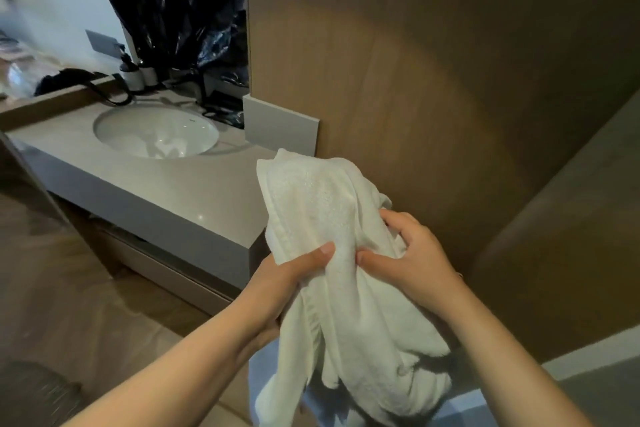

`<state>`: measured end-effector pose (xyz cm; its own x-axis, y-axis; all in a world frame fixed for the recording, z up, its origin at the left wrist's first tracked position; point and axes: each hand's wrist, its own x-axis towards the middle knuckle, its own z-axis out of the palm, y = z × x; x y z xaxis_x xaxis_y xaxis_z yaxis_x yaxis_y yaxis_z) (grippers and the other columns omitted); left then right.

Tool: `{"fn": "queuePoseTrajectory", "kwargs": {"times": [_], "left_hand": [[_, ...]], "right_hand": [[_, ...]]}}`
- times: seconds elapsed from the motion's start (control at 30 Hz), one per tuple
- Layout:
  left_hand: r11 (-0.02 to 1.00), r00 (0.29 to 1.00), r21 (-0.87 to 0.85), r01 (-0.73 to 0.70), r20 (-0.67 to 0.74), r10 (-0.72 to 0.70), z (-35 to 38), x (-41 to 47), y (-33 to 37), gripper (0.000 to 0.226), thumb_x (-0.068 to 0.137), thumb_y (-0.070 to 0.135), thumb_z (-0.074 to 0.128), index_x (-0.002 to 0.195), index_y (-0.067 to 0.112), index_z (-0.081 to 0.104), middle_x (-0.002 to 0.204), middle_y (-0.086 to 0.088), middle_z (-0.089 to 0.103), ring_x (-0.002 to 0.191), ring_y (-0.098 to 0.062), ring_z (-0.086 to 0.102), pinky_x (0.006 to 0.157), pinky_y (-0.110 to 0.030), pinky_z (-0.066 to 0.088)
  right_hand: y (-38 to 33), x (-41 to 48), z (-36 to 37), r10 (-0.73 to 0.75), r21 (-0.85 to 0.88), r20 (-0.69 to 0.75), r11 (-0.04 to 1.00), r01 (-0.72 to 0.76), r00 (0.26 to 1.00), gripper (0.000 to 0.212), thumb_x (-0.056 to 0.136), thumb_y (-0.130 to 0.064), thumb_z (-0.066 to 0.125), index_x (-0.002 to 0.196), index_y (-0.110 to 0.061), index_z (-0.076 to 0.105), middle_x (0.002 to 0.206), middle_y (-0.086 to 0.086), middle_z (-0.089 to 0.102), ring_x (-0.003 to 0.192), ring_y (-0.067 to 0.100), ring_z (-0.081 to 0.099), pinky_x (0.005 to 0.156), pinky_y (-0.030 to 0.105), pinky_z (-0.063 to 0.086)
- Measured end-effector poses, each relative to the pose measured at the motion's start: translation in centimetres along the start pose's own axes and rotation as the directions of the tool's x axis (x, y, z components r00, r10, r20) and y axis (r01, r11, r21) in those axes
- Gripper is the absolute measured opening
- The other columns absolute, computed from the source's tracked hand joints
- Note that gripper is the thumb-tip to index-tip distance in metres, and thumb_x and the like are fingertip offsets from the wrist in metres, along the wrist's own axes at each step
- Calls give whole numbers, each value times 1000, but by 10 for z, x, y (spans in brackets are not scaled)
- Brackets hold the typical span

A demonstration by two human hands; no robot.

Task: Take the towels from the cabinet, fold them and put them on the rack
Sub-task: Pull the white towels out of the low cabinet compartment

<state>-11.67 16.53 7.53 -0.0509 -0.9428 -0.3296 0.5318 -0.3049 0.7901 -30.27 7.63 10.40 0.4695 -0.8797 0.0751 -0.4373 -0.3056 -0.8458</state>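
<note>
We're in a bathroom, right at the vanity. A grey stone counter (pixel 145 191) runs across the left, with a white oval basin (pixel 156 132) sunk into it toward the back edge. Two pump bottles (pixel 135 74) stand at the counter's back edge, behind the basin. Glossy black plastic sheeting (pixel 180 0) hangs above them. Under the counter's front edge sits a drawer (pixel 166 270). Wood panelling (pixel 433 62) covers the right-hand wall, wood-look flooring (pixel 52 253) lies below, and a white towel (pixel 329 218) is up front.
</note>
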Motion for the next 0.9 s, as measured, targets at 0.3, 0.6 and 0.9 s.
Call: {"fn": "queuePoseTrajectory", "kwargs": {"times": [0.3,0.6,0.9], "left_hand": [[990,992,-96,-103,-77,96,-87,-12,89,57,80,25,77,131,12,55,115,-15,70,103,-33,69,78,-44,59],[973,963,-118,-196,-208,169,-169,-3,171,66,71,29,81,130,9,57,116,-17,69,106,-35,67,99,-51,48],[933,908,-120,-339,-301,292,-205,21,224,60,78,30,76,130,8,58,120,-18,67,110,-37,65,103,-52,44]], "right_hand": [[-86,80,76,-131,-40,43,990,133,990,54,74,-34,82,122,-44,59,123,-13,57,110,4,55,90,27,44],[-156,172,144,-238,-57,134,967,247,962,48,75,-29,80,114,-50,61,124,-11,58,113,7,54,94,30,43],[-191,258,175,-410,-17,232,905,426,882,47,76,-26,81,96,-60,56,100,-33,57,104,-1,51,84,20,37]]}}
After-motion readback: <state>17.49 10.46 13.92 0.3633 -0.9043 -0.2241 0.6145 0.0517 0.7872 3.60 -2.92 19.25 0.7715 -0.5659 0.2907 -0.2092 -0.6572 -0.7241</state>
